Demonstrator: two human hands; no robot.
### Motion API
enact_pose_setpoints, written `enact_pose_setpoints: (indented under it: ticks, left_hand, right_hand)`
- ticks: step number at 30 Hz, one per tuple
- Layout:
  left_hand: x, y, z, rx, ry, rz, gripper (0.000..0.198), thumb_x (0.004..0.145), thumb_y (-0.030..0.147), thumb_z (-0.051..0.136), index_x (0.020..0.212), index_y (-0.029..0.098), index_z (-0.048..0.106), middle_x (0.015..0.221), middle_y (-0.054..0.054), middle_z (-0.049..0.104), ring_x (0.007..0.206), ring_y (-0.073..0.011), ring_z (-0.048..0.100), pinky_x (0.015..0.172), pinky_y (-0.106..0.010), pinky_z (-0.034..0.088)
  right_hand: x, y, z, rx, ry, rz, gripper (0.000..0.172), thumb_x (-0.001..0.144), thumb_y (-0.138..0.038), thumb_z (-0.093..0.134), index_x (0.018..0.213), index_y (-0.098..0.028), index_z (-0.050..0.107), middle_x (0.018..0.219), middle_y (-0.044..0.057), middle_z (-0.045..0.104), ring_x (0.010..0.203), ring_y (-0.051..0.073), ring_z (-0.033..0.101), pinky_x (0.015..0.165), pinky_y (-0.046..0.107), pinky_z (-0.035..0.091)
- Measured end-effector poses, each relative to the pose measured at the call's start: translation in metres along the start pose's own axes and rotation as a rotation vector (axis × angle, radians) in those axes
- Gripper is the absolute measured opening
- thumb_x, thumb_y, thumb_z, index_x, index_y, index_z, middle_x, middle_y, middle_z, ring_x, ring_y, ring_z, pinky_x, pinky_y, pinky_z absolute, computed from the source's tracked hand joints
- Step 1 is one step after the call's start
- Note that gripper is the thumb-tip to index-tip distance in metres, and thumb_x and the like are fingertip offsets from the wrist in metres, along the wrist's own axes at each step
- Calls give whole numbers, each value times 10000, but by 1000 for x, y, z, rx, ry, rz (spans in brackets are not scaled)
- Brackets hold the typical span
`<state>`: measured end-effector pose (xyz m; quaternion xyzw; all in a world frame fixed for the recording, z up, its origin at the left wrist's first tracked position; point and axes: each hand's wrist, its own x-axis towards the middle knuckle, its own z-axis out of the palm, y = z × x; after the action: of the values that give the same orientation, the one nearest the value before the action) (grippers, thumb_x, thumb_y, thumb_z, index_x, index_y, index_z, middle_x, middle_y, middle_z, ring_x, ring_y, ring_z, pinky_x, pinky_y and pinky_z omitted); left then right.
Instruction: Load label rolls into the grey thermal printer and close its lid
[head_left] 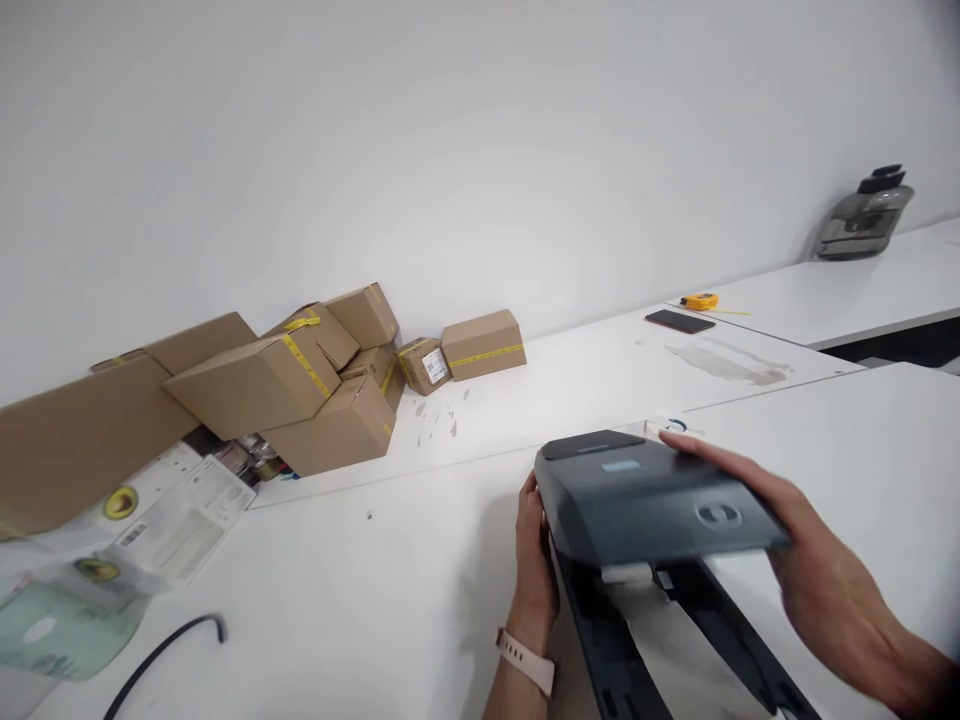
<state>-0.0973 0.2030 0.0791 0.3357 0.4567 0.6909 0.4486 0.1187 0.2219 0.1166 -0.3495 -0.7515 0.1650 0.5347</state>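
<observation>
Between four and five o'clock in the head view, the left hand (534, 560) and right hand (817, 560) grip the dark device (645, 495) from opposite sides. The hold looks complete, release not yet made; cardboard boxes (255, 385) lie at nine.

Device (652, 500): dk grey w/ lt-blue label (621, 466) & blk frame arms (611, 640). Wrist strap (526, 664): pale pink. Surface (390, 600): wht w/ greyish-brn smudges (724, 362). Boxes (240, 385): brn w/ yel tape (306, 366). Tape measure (700, 301): yel. Phone (679, 321): blk. Cable (160, 646): blk.
</observation>
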Motion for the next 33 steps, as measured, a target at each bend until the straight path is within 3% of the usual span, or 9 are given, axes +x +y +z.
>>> enact_pose_setpoints:
  ticks: [4, 8, 12, 17, 23, 26, 29, 31, 33]
  left_hand:
    - [3, -8, -4, -53, -102, -5, 637, 908, 649, 589, 1394, 238, 619, 1487, -88, 602, 1401, -310, 523, 1195, -445, 385]
    - [1, -18, -8, 11, -58, -34, 741, 897, 667, 600, 1516, 280, 467, 1527, -80, 557, 1457, -293, 455, 1219, -426, 342]
    - [-3, -21, -12, 139, -28, -52, 944, 856, 666, 663, 1611, 322, 214, 1697, -84, 278, 1527, -281, 334, 1213, -393, 341]
    - [-2, -19, -15, 199, -100, 55, 745, 897, 551, 660, 1531, 293, 364, 1670, -83, 333, 1481, -283, 397, 1208, -397, 338]
    - [2, -24, -18, 209, -141, 65, 777, 933, 456, 642, 1606, 330, 274, 1684, -26, 329, 1516, -256, 353, 1217, -360, 331]
    - [1, -25, -20, 262, -135, 80, 743, 950, 473, 617, 1604, 356, 285, 1712, 17, 256, 1566, -249, 255, 1254, -361, 268]
    - [0, -22, -21, 353, -112, 67, 720, 958, 493, 592, 1601, 368, 292, 1716, 23, 242, 1572, -264, 234, 1260, -390, 248]
    - [0, -21, -22, 409, -106, 69, 696, 975, 480, 562, 1603, 364, 287, 1712, 10, 257, 1556, -273, 272, 1249, -406, 267]
    - [0, -21, -23, 446, -112, 85, 675, 992, 464, 531, 1607, 358, 275, 1705, -6, 275, 1538, -270, 307, 1240, -410, 283]
  right_hand:
    - [54, -12, 14, 117, 86, 52, 509, 1065, -550, 233, 1403, -367, 565, 1308, 16, 702, 1244, 273, 632, 1026, 426, 515]
    - [88, -19, 22, 83, 111, 190, 583, 1032, -639, 281, 1298, -298, 672, 1146, 46, 739, 1030, 262, 675, 858, 385, 530]
    - [114, -17, 25, 95, 70, 275, 654, 990, -719, 304, 1269, -285, 706, 1055, 39, 734, 961, 256, 658, 832, 377, 520]
    - [141, -6, 38, 196, 53, 328, 631, 967, -743, 351, 1208, -302, 732, 1127, 23, 738, 1075, 271, 647, 955, 405, 494]
    - [157, 1, 50, 274, 60, 394, 602, 950, -747, 395, 1069, -286, 762, 1109, 43, 767, 1113, 284, 677, 1022, 435, 506]
    - [158, 1, 50, 236, 49, 377, 625, 967, -741, 351, 1094, -281, 755, 1143, 52, 763, 1128, 293, 676, 1035, 463, 509]
    - [146, -1, 41, 113, 44, 289, 596, 999, -688, 327, 1325, -296, 636, 1362, 65, 669, 1241, 294, 625, 1044, 462, 507]
    - [127, -4, 32, -20, 151, 126, 506, 1017, -581, 409, 1407, -287, 540, 1423, 93, 607, 1258, 285, 608, 1015, 441, 513]
    - [101, -4, 25, -137, 217, -125, 321, 1008, -425, 506, 1266, -260, 604, 1248, 97, 676, 1115, 257, 658, 933, 401, 525]
